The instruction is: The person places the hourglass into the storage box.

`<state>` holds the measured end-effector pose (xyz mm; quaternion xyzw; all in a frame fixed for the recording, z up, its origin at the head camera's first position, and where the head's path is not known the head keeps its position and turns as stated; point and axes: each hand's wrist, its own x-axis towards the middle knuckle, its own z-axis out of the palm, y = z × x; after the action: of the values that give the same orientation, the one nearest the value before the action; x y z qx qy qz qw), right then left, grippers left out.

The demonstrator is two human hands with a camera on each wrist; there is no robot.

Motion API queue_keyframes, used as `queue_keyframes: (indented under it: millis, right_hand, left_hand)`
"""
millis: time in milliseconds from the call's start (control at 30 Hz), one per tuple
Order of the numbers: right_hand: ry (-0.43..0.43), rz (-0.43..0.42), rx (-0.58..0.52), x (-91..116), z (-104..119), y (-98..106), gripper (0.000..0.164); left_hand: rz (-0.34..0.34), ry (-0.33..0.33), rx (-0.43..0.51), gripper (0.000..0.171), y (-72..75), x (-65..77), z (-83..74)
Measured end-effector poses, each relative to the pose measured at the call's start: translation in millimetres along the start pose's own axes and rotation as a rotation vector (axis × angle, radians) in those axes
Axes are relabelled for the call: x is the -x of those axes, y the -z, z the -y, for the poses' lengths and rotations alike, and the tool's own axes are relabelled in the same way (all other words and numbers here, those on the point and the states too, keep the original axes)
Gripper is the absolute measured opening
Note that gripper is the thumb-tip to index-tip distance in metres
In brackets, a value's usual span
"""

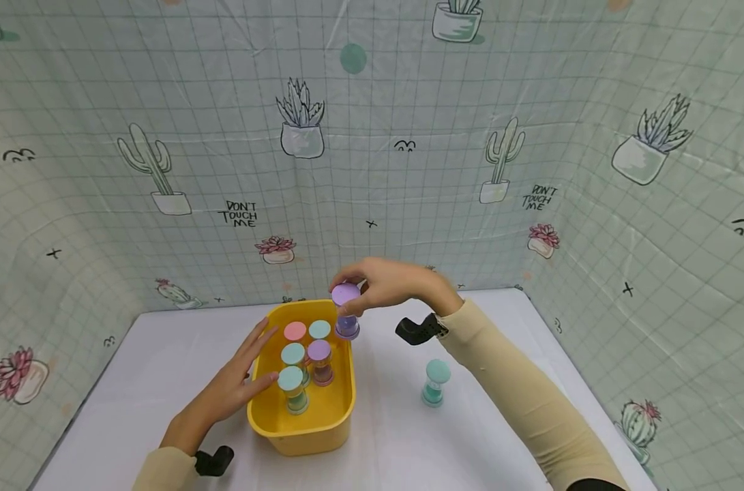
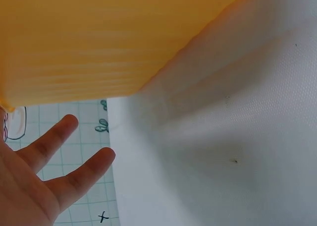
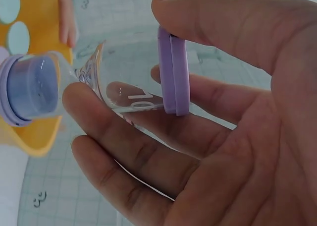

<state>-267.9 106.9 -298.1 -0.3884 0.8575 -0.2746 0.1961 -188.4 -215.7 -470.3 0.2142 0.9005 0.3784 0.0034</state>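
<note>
My right hand (image 1: 384, 283) holds a purple-capped hourglass (image 1: 347, 326) over the right rim of a yellow tub (image 1: 341, 409). In the right wrist view the thumb and fingers grip the purple cap and glass of this hourglass (image 3: 133, 94); purple sand sits in the bulb away from the palm. My left hand (image 1: 233, 385) lies against the tub's left rim with its fingers spread. Its thumb is near a light-blue-capped hourglass (image 1: 290, 378). Also inside the tub stand a purple-capped hourglass (image 1: 319, 351), a pink-capped one (image 1: 294, 332) and further light-blue-capped ones.
A teal hourglass (image 1: 436, 382) stands upright on the white table (image 1: 402, 436), right of the tub. Behind the table and along both sides hangs a gridded cloth (image 1: 372, 184) printed with potted plants.
</note>
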Motion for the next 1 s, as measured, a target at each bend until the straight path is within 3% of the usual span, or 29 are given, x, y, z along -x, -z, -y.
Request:
queue_keyframes:
  millis: [300, 567, 733, 1000]
  right_hand:
    - [0.094, 0.114, 0.11, -27.3, 17.0, -20.3, 0.041]
    - [-0.024, 0.255, -0.017, -42.6, 22.2, -41.0, 0.042]
    - [-0.04, 0.293, -0.024, -50.8, 17.4, -57.7, 0.04]
    - [-0.053, 0.316, 0.001, -60.2, 6.3, -88.0, 0.023]
  left_hand:
    - [0.005, 0.029, -0.003, 0.075, 0.2, 0.4, 0.2]
    - [0.006, -0.007, -0.008, 0.074, 2.7, -0.1, 1.6]
    - [0.004, -0.023, -0.009, 0.074, 3.8, -1.3, 1.0]
    - [0.013, -0.016, -0.003, 0.075, 4.1, -0.2, 0.6]
